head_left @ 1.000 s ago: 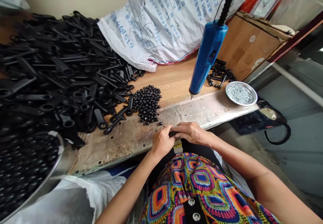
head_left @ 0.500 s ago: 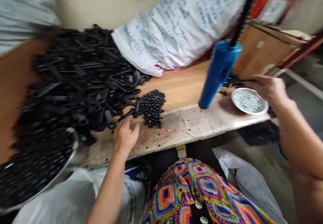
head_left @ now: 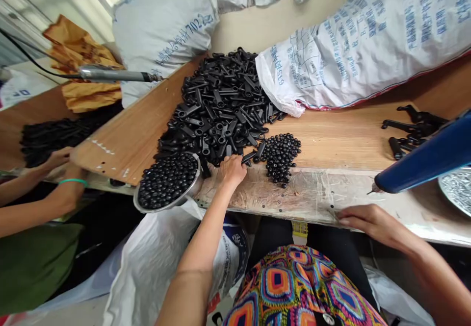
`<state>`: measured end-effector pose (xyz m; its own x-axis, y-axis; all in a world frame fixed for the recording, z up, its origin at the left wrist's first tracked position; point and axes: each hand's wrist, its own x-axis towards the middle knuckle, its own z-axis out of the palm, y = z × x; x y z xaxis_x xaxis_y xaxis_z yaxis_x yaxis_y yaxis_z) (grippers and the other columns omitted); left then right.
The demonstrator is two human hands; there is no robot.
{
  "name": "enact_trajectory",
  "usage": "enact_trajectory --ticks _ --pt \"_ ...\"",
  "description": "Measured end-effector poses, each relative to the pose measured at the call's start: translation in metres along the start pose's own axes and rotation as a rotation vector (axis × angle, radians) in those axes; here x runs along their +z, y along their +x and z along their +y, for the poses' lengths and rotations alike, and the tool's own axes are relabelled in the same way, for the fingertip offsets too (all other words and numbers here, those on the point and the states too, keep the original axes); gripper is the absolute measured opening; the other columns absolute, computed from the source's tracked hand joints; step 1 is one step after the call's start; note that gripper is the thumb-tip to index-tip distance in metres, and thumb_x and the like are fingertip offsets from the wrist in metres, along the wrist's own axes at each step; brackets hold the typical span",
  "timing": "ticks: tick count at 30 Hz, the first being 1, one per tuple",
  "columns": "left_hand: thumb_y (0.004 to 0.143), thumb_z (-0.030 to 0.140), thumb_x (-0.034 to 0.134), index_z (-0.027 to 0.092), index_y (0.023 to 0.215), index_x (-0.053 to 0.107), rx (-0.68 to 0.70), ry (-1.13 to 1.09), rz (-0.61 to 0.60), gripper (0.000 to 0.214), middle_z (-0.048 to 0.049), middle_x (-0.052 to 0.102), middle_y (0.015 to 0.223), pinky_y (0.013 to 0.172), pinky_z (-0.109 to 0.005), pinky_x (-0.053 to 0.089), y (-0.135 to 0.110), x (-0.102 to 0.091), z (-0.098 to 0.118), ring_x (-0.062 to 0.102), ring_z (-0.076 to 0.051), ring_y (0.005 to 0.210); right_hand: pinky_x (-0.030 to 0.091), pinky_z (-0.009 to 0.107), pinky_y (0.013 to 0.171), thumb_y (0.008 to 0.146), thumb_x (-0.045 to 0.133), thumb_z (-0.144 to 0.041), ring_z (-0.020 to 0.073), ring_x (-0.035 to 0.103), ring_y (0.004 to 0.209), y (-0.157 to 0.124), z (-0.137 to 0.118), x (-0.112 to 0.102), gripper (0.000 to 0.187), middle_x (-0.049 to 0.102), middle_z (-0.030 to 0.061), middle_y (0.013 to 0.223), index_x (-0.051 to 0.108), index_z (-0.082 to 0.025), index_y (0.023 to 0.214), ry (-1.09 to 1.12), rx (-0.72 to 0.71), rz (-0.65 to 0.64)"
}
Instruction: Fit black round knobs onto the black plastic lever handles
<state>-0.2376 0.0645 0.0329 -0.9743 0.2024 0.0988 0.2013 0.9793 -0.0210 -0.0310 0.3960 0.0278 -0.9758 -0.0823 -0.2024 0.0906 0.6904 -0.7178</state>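
Observation:
My left hand (head_left: 232,169) is at the front edge of a heap of black plastic handles (head_left: 221,105). Its fingers are bunched over the parts, and whatever they grip is hidden. A loose black handle (head_left: 249,156) lies just beside the fingertips, with a cluster of small black knobs (head_left: 281,152) to its right. My right hand (head_left: 368,222) is over the bench's front edge, thumb and fingers pinched together; anything between them is too small to name. Above it hangs a blue electric screwdriver (head_left: 423,159), tilted, its bit pointing down and left.
A metal bowl (head_left: 200,179) full of black knobs stands left. At right are black cranked handles (head_left: 415,127) and a dish of small screws (head_left: 456,188). A white sack (head_left: 342,56) lies behind. Another person's hands (head_left: 61,159) are at far left, beyond a wooden divider (head_left: 121,135).
My right hand has left the screw dish and come left to the bench's front edge. My left hand has shifted onto the heap's edge, fingers drawn together. The view has swung left.

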Motion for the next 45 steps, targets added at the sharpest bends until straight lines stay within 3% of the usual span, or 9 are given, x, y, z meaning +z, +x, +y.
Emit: enact_trajectory --ticks 3,7,11,21,24,29,32,39,45 --pt "0.077 0.024 0.046 0.019 0.102 0.060 0.024 0.005 -0.077 0.030 -0.0100 0.063 0.097 0.082 -0.035 0.040 0.011 0.003 0.006 0.052 -0.025 0.098 0.045 0.029 0.068 0.082 0.044 -0.042 0.0209 0.061 0.075 0.038 -0.043 0.024 0.032 0.068 0.0064 0.079 0.068 -0.022 0.085 -0.124 -0.186 -0.122" --pt "0.074 0.021 0.048 0.016 0.100 0.060 0.037 -0.006 -0.021 0.030 -0.0127 0.062 0.095 0.082 -0.038 0.040 0.009 0.007 0.012 0.051 -0.029 0.100 0.040 0.026 0.067 0.085 0.042 -0.031 0.0198 0.060 0.081 0.078 -0.077 0.046 0.025 0.066 0.0060 0.087 0.064 -0.021 0.093 -0.393 -0.200 -0.039" --pt "0.076 0.022 0.044 0.012 0.096 0.061 0.008 -0.023 0.079 0.027 -0.0150 0.060 0.097 0.081 -0.038 0.042 -0.002 0.007 0.012 0.051 -0.030 0.099 0.038 0.025 0.063 0.086 0.042 -0.030 0.0206 0.061 0.082 0.096 -0.091 0.062 0.022 0.066 0.0067 0.091 0.060 -0.021 0.094 -0.558 -0.175 -0.042" --pt "0.070 0.022 0.052 0.015 0.090 0.064 -0.079 -0.113 -0.110 0.025 -0.0147 0.064 0.095 0.081 -0.035 0.043 -0.003 0.003 0.013 0.057 -0.028 0.098 0.041 0.029 0.063 0.081 0.044 -0.022 0.0248 0.063 0.076 0.103 -0.099 0.074 0.021 0.067 0.0134 0.080 0.064 -0.015 0.084 -0.639 -0.132 -0.094" --pt "0.066 0.020 0.054 0.017 0.092 0.063 -0.078 -0.163 -0.102 0.027 -0.0134 0.063 0.099 0.085 -0.036 0.042 -0.005 0.004 0.011 0.055 -0.028 0.102 0.040 0.028 0.062 0.077 0.048 -0.022 0.0214 0.061 0.071 0.094 -0.089 0.067 0.018 0.066 0.0086 0.074 0.065 -0.015 0.080 -0.313 -0.198 -0.102" --pt "0.061 0.016 0.053 0.015 0.087 0.061 -0.100 -0.328 -0.114 0.027 -0.0111 0.065 0.083 0.076 -0.038 0.045 -0.009 0.013 0.006 0.061 -0.029 0.088 0.042 0.024 0.053 0.074 0.061 -0.030 0.0117 0.055 0.055 0.071 -0.074 0.052 0.024 0.060 0.0001 0.064 0.063 -0.015 0.093 0.851 -0.161 -0.092" --pt "0.064 0.018 0.048 0.014 0.087 0.060 -0.103 -0.470 -0.110 0.026 -0.0073 0.064 0.080 0.068 -0.031 0.048 -0.016 0.015 0.014 0.063 -0.022 0.079 0.045 0.023 0.051 0.070 0.067 -0.028 0.0119 0.058 0.057 0.060 -0.072 0.049 0.025 0.062 0.0019 0.068 0.064 -0.015 0.091 1.308 -0.145 -0.113" --pt "0.076 0.029 0.046 0.017 0.094 0.051 0.058 -1.265 -0.180 0.023 0.0042 0.053 0.058 0.047 -0.022 0.043 -0.078 -0.017 0.081 0.050 -0.009 0.046 0.049 0.021 0.046 0.070 0.068 -0.024 0.0117 0.060 0.055 0.052 -0.076 0.056 0.021 0.063 0.0023 0.068 0.065 -0.016 0.089 1.555 -0.136 -0.083" --pt "0.082 0.020 0.043 0.018 0.092 0.053 0.260 -1.032 -0.077 0.015 -0.0016 0.062 0.079 0.072 -0.024 0.046 -0.106 -0.033 0.111 0.058 -0.013 0.075 0.048 0.019 0.042 0.072 0.066 -0.027 0.0107 0.058 0.051 0.050 -0.082 0.066 0.019 0.062 0.0022 0.064 0.065 -0.014 0.087 1.541 -0.117 -0.027"
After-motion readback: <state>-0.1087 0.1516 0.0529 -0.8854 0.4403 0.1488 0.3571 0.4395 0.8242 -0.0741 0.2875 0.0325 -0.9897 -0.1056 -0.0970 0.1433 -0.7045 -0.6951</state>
